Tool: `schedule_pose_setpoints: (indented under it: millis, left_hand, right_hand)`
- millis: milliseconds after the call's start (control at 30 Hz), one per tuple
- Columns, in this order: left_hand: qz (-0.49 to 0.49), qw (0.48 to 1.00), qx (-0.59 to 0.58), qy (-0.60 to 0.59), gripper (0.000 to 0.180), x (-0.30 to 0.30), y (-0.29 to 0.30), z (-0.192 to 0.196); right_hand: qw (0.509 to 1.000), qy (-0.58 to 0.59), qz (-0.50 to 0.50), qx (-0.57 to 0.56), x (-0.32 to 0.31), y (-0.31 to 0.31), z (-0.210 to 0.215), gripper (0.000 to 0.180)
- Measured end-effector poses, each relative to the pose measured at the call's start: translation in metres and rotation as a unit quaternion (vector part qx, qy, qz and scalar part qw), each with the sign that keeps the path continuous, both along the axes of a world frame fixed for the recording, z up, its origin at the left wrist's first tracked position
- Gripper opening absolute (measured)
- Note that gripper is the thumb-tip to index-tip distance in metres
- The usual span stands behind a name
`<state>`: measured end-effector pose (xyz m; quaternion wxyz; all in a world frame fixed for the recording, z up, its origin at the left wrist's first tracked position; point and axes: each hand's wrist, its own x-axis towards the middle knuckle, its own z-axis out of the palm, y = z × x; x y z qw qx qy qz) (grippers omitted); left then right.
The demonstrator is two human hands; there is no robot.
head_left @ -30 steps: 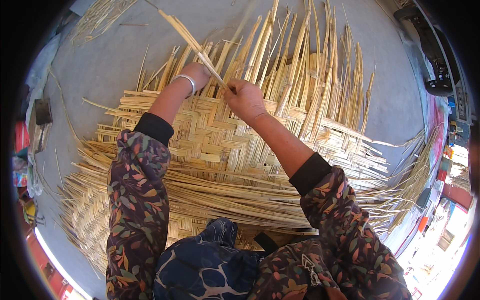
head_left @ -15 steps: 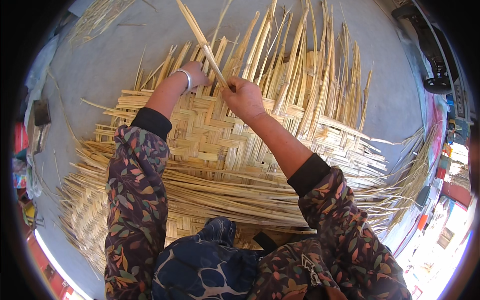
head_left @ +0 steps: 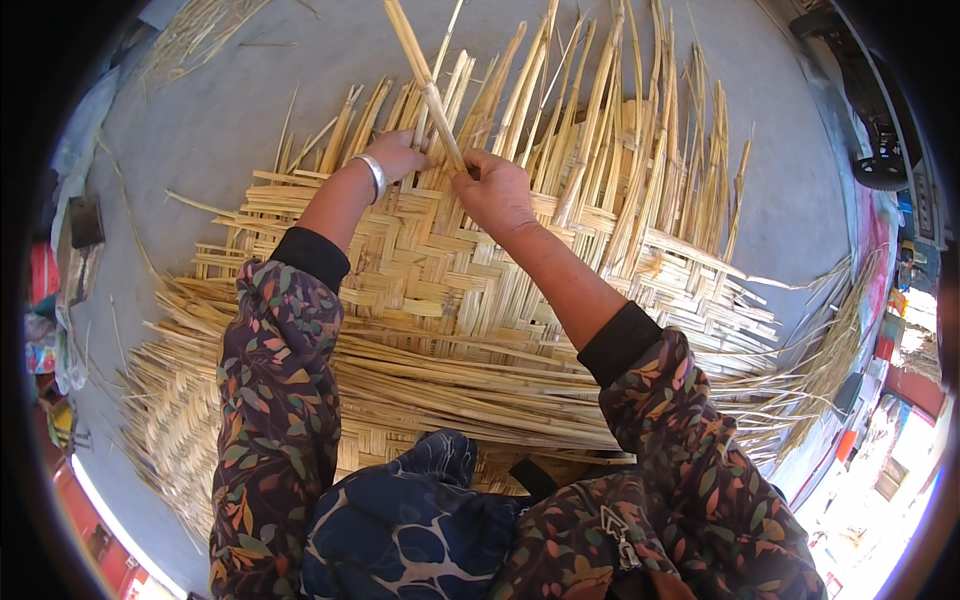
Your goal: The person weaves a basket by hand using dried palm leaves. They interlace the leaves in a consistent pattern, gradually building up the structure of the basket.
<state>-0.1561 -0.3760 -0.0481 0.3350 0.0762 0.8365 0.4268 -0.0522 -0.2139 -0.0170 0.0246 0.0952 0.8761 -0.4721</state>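
Note:
A large woven mat of flat straw-coloured strips lies on the grey ground in front of me. Loose strip ends fan out from its far edge. My right hand grips a raised strip that slants up and away to the left. My left hand, with a silver bangle at the wrist, rests on the mat's far edge just left of that strip, fingers on the loose strips there. Both sleeves are dark with a leaf print.
Unwoven strips stick out at the mat's left and right sides. A pile of loose straw lies at the far left. A dark wheeled object stands at the far right. My knees press on the mat's near edge.
The raised strip has swung from leaning left to more upright. My left hand has moved right, closer to the right hand.

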Motion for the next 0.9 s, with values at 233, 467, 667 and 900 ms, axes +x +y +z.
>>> schedule_pose_setpoints:
  millis: [233,467,667,900]
  left_hand:
    - [0.041,0.999,-0.012,0.007,0.034,0.007,0.004,-0.002]
    - [0.082,0.974,0.184,-0.101,0.034,0.001,-0.016,-0.029]
    - [0.075,0.939,0.287,-0.173,0.029,0.013,-0.02,0.007]
    - [0.195,0.887,0.394,-0.141,0.033,0.023,-0.015,-0.004]
  right_hand:
    - [0.999,-0.001,-0.049,-0.025,0.005,-0.007,0.001,0.017]
    - [0.996,-0.037,-0.079,-0.021,-0.003,-0.008,-0.018,0.021]
    - [0.994,-0.095,0.023,0.039,-0.012,-0.01,-0.003,0.021]
    - [0.967,-0.091,0.201,0.126,-0.027,0.006,-0.009,0.024]
